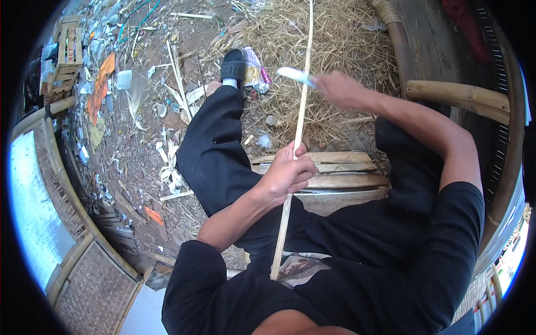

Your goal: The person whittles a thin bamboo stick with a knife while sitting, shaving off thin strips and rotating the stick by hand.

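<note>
"What is found on the left?"

"A slatted brown wooden crate is seen on the littered ground, with a torn orange scrap near it. Farther right, a foot in a black slipper is set down."

"And at the middle?"

"By the left grip, a long, pale, slender strip of wood or bamboo is clasped in closed fingers. One end is brought to the black shirt; the other is carried out past the top edge of the view."

"What is held beyond it?"

"A short knife with a pale, blurred blade is clenched in the right grip. The strip is crossed by it; whether it is touched cannot be told. Behind lies a heap of straw-coloured strands, and at far right a thick tan bamboo pole."

"Which step is judged to be in hand?"

"A shaving stroke, most likely. For the next move, a firm left grip and a shallow, even blade angle would be called for, with the fingers held clear of the edge."
</note>
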Motion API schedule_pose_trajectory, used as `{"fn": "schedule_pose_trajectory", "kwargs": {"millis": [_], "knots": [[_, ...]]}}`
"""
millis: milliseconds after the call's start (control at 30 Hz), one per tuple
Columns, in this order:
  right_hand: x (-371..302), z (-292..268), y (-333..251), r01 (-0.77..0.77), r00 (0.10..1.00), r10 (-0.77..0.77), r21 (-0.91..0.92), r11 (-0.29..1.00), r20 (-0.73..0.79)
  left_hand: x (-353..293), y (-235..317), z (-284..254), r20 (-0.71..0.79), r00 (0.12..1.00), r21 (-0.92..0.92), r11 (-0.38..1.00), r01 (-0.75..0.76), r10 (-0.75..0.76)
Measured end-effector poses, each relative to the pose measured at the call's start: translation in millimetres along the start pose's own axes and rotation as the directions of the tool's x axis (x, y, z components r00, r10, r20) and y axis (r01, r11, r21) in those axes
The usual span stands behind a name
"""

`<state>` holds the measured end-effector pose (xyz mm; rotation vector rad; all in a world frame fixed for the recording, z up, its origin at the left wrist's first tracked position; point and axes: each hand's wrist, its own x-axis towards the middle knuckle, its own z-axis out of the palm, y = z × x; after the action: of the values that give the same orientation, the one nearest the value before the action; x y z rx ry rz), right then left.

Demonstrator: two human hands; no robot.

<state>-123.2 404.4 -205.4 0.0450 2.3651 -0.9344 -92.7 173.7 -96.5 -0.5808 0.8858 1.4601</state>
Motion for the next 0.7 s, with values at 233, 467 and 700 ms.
{"fn": "schedule_pose_trajectory", "kwargs": {"millis": [233,467,700], "knots": [[3.3,6.6,3.8,-0.088,0.996,0.088,0.013,0.996,-0.024,-0.1,2.2,-0.8,-0.002,1.000,0.005,1.000,0.002,-0.002],[-26.7,11.6,-6.9,-0.101,0.986,0.122,0.173,0.980,-0.115,-2.7,-0.8,1.0,0.027,1.000,-0.006,1.000,0.013,-0.013],[-42.3,18.5,-10.7,-0.073,0.992,0.087,0.146,0.987,-0.087,-2.2,-0.6,2.1,-0.003,0.999,0.006,0.999,0.044,-0.044]]}}
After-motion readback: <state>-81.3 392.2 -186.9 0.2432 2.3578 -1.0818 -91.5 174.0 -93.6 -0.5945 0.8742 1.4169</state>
